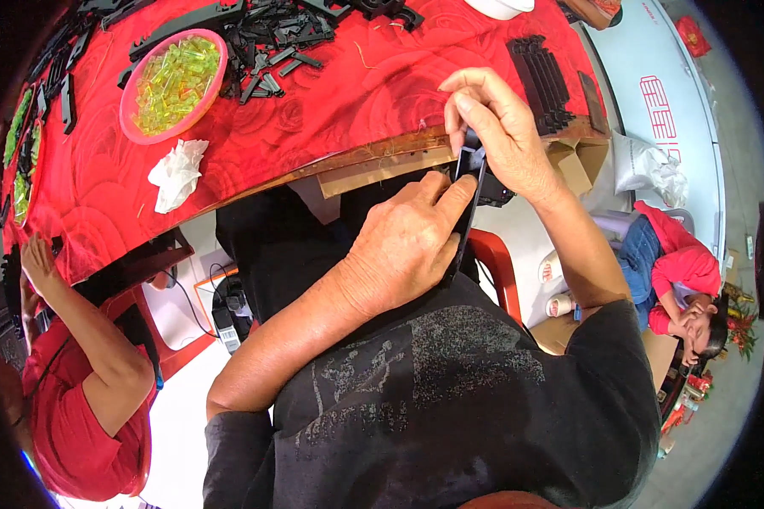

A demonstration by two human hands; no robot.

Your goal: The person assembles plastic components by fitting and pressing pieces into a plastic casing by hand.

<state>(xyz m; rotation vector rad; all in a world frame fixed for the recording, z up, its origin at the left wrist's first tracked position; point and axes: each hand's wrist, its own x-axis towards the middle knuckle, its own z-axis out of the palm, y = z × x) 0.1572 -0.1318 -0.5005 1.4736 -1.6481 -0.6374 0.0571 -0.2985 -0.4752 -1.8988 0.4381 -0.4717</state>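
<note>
Left hand [407, 246]: clamped around long black plastic strip [469, 222].
Right hand [497, 127]: fingertips pinching strip's top end.
Progress: 1 strip mid-assembly; loose black parts [272, 42] unassembled on red table [314, 119].

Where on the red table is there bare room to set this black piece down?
The widest bare cloth lies between the pink bowl of yellow-green pieces and the stack of black strips, just above the right hand. A smaller patch sits left of the crumpled tissue. The far edge is crowded with loose black parts.
</note>
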